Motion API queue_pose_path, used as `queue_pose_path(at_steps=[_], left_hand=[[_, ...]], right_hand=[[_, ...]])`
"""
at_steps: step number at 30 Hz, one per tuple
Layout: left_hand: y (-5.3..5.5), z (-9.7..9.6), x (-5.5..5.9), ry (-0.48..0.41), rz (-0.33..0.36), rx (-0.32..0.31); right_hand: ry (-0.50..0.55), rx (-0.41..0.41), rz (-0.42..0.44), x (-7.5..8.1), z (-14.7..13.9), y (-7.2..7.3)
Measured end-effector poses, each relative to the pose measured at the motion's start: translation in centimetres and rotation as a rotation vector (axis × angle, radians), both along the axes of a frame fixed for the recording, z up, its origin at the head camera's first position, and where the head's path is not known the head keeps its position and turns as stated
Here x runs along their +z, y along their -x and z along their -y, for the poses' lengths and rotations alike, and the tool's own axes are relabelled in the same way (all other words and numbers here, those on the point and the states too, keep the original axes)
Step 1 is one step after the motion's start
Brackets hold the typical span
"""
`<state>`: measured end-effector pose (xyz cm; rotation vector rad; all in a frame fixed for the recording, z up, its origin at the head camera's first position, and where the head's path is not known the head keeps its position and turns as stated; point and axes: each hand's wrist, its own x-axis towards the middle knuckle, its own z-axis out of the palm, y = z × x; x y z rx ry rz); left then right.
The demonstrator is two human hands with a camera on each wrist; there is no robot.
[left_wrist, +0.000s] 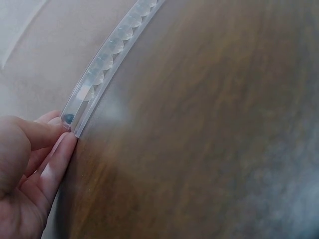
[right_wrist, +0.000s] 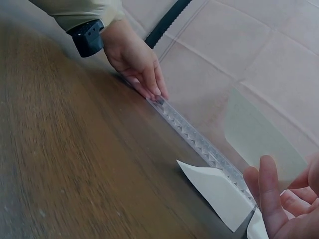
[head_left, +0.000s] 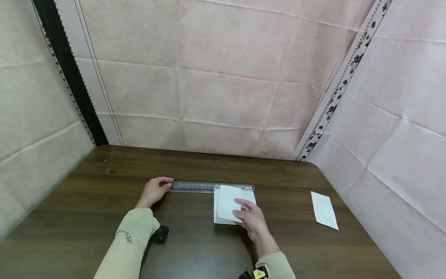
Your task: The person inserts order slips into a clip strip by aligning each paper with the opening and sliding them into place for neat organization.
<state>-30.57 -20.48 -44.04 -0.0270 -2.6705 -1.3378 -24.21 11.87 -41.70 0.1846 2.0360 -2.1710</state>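
A long clear plastic strip (head_left: pixel 193 186) with a row of round domes lies left to right across the wooden table. At its left end, my left hand (head_left: pixel 155 192) pinches it between thumb and fingers; the left wrist view shows the domes (left_wrist: pixel 115 46) close up. My right hand (head_left: pixel 251 217) pinches a white paper slip (head_left: pixel 228 199) near the strip's right end. Behind that slip is more white paper (head_left: pixel 218 221), overlapping the strip. In the right wrist view the held slip (right_wrist: pixel 256 132) stands tilted up, above a bent white paper (right_wrist: pixel 219 191) beside the strip.
Another white paper slip (head_left: pixel 324 210) lies by itself on the table (head_left: pixel 188 244), toward the right edge. Pale patterned cloth (head_left: pixel 223 93) hangs behind the table and along both sides. Dark devices are strapped at both wrists.
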Motion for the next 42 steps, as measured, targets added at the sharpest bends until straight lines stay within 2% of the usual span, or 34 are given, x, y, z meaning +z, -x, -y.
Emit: queue_pose_path(at_steps=[42], left_hand=[[0.1,-0.1,0.2,-0.018,0.015,0.001]], right_hand=[[0.063,0.025,-0.002,-0.1,3.2,0.0]])
